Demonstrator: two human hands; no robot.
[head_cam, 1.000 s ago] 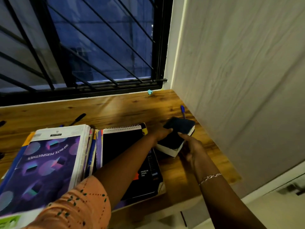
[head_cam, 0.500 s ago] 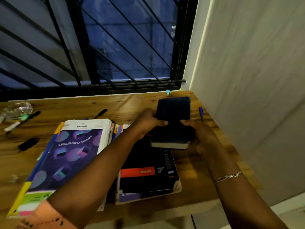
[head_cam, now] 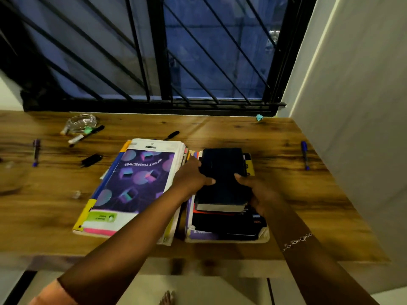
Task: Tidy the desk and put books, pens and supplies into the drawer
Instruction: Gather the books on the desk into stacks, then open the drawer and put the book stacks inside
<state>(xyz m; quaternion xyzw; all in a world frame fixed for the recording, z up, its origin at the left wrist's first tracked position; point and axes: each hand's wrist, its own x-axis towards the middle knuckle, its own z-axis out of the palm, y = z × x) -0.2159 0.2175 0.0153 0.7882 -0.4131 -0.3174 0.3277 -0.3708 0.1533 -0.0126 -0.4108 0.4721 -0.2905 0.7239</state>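
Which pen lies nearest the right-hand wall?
The blue pen, alone right of the book stacks; the black pen and purple pen lie farther left.

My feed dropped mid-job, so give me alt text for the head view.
The left hand and right hand grip a thick dark book over the right-side stack of notebooks on a wooden desk. A purple-covered book tops the stack to its left; a blue pen lies near the desk's right edge.
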